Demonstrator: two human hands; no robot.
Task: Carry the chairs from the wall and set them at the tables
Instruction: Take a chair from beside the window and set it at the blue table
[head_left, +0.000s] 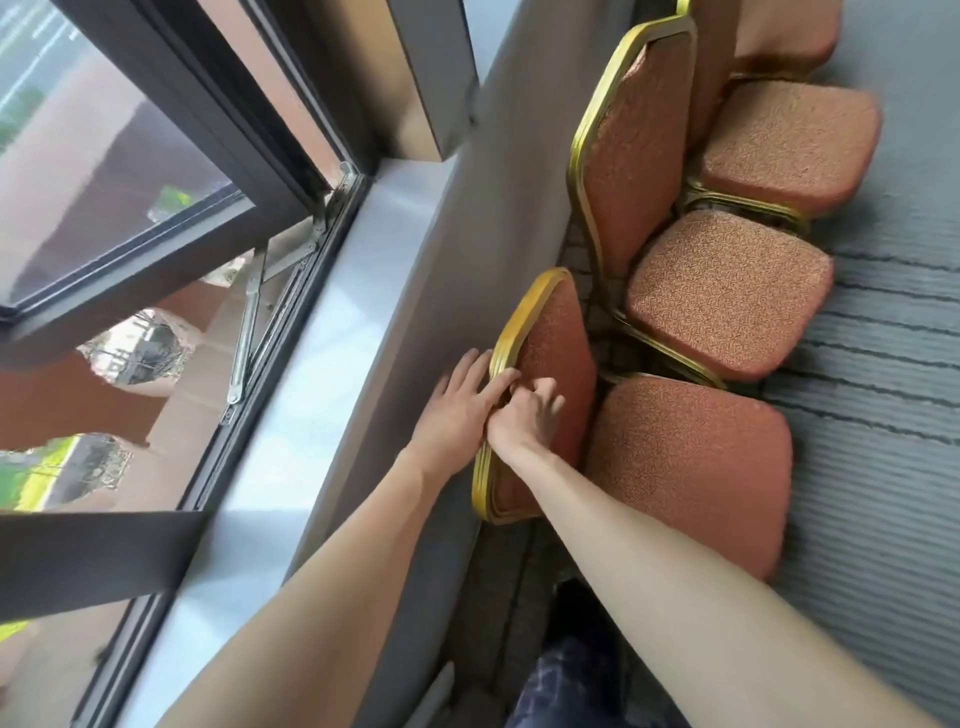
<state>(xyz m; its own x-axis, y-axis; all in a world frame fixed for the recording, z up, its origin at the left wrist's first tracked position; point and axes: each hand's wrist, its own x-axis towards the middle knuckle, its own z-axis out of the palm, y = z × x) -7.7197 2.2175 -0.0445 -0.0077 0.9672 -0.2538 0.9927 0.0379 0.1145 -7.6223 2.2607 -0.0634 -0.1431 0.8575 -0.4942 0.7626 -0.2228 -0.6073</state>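
A row of banquet chairs with rust-orange cushions and gold metal frames stands along the grey wall under the window. The nearest chair (691, 467) has its backrest (558, 332) against the wall. My left hand (457, 410) lies with straight fingers on the rear side of that backrest's gold top rail. My right hand (530, 415) has its fingers curled over the rail from the front. A second chair (727, 291) and a third chair (789, 140) stand further along, with a taller backrest (639, 150) between them.
An open tilt window (130, 171) and a pale sill (332, 322) fill the left side. The grey wall (467, 234) runs behind the chairs. Grey ribbed carpet (883, 415) lies to the right of the chairs. My leg in dark trousers (571, 686) is below.
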